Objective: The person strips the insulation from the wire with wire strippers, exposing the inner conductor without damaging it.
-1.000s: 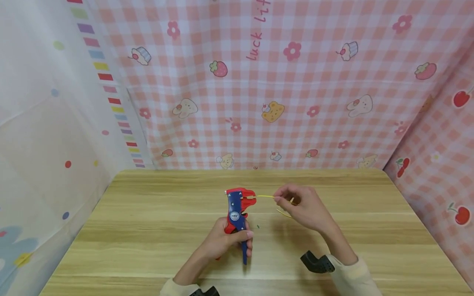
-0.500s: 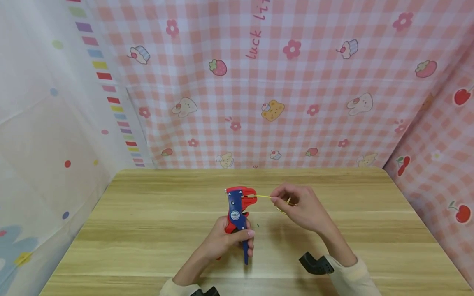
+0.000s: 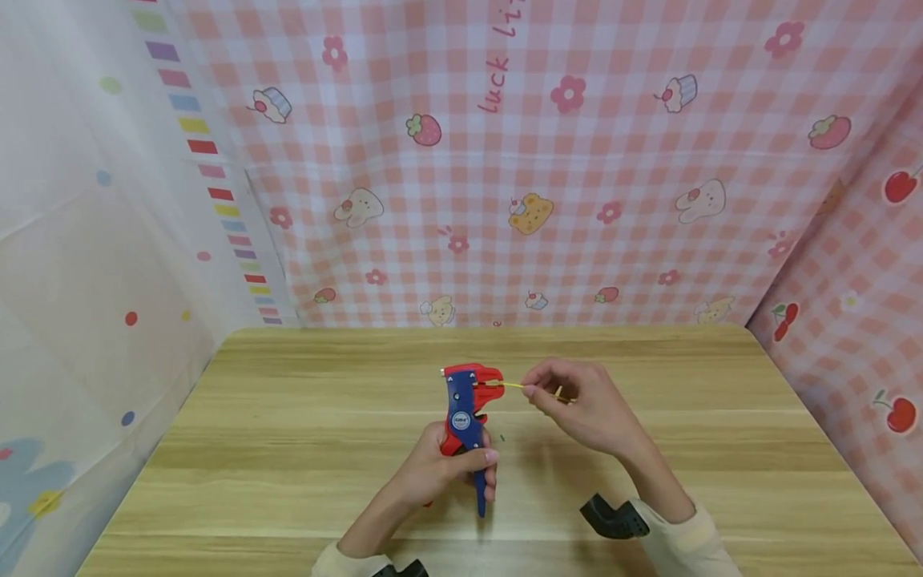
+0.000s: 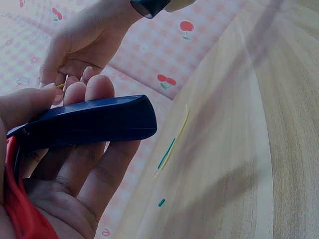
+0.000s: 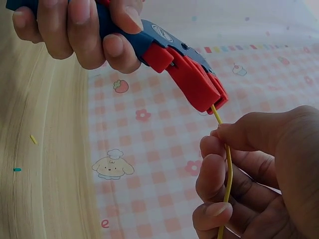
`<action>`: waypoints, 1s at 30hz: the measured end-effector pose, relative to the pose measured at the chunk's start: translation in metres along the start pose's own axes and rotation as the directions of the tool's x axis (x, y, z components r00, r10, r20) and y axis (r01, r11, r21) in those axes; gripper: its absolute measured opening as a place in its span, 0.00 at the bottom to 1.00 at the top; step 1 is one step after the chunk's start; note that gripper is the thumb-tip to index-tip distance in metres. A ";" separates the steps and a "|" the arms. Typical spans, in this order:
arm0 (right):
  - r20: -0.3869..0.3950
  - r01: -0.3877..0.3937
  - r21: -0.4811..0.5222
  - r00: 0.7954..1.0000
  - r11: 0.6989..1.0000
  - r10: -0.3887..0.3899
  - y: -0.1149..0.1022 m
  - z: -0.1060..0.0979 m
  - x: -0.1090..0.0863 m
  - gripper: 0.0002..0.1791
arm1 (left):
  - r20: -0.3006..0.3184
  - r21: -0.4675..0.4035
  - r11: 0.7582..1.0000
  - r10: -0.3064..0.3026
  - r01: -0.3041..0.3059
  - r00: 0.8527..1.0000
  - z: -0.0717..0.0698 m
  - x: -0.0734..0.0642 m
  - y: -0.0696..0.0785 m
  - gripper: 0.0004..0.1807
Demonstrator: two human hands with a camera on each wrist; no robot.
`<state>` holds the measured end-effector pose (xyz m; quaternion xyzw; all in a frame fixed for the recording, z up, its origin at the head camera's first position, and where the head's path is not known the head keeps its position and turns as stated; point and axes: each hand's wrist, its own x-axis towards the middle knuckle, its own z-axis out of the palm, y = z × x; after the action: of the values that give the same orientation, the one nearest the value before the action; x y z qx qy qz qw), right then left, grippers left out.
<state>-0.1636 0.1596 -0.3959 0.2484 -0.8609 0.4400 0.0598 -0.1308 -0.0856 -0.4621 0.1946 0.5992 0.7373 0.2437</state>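
My left hand (image 3: 436,473) grips the handles of a red and blue wire stripper (image 3: 461,405), which stands with its head up above the table. A yellow wire (image 3: 513,385) is pinched between the thumb and index finger of my right hand (image 3: 587,409). In the right wrist view the yellow wire (image 5: 228,172) runs down past the curled fingers, and its upper end enters the red head of the wire stripper (image 5: 194,82). The wire's tip is hidden inside that head. In the left wrist view the blue handle (image 4: 94,122) lies across my left fingers.
A small green piece (image 3: 502,438) lies on the wooden table (image 3: 288,449) beside the left hand. The left wrist view shows a thin yellow strand (image 4: 183,124) and a green strand (image 4: 166,153) on the tabletop. A patterned curtain (image 3: 461,160) hangs behind the table.
My right hand has moved left, carrying the yellow wire's end into the head of the wire stripper. The wire stripper has shifted slightly right in my left hand.
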 end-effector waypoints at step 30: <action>-0.017 0.033 -0.043 0.999 0.999 -0.034 -0.001 -0.001 -0.001 0.04 | -0.118 0.039 0.998 -0.047 0.051 0.992 0.010 -0.002 -0.002 0.05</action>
<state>-0.1624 0.1605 -0.3946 0.2575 -0.8652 0.4227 0.0799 -0.1230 -0.0789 -0.4625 0.1412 0.6324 0.7286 0.2220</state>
